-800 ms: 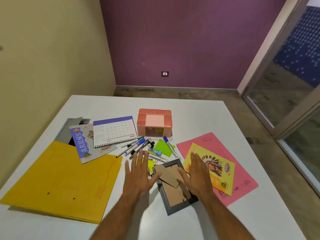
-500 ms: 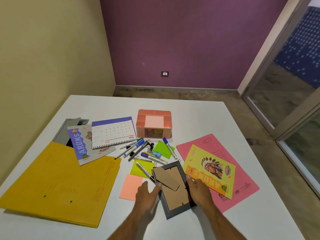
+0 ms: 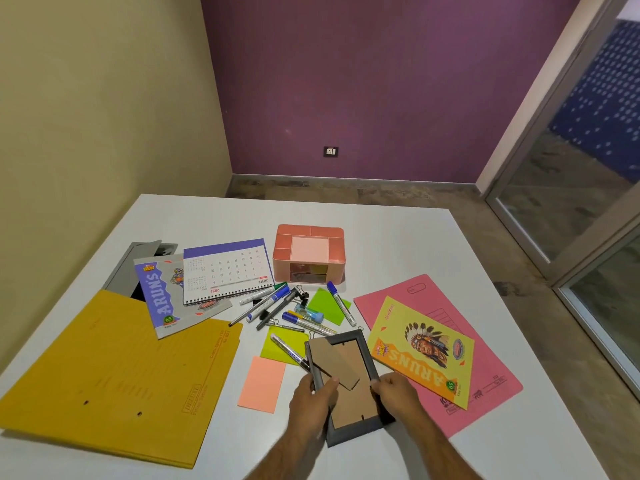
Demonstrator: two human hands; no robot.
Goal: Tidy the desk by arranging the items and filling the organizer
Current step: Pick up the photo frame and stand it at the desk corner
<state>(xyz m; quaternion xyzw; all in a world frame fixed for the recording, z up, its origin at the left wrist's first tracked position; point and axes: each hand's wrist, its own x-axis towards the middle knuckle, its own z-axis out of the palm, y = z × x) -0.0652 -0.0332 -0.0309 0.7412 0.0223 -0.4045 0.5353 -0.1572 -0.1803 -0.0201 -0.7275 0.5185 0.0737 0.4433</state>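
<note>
Both hands grip a grey picture frame [image 3: 349, 386] lying face-down near the white desk's [image 3: 398, 244] front edge — left hand [image 3: 313, 398] and right hand [image 3: 394, 393] pinching opposite sides, probably to lift it level. The pink organizer [image 3: 309, 252] sits well behind, beyond scattered pens [image 3: 277, 303] — its top compartments look unfilled.

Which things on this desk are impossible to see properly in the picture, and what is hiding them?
- Picture frame, head view: lies back up, so its front is hidden.
- Grey folder: mostly covered by the yellow folder and grey notebook.
- Organizer: contents of the side compartments and drawers too small and dark to tell.
- Calendar: dates too small to read.
- Left hand, right hand: fingertips under the frame's edges hidden.
</note>
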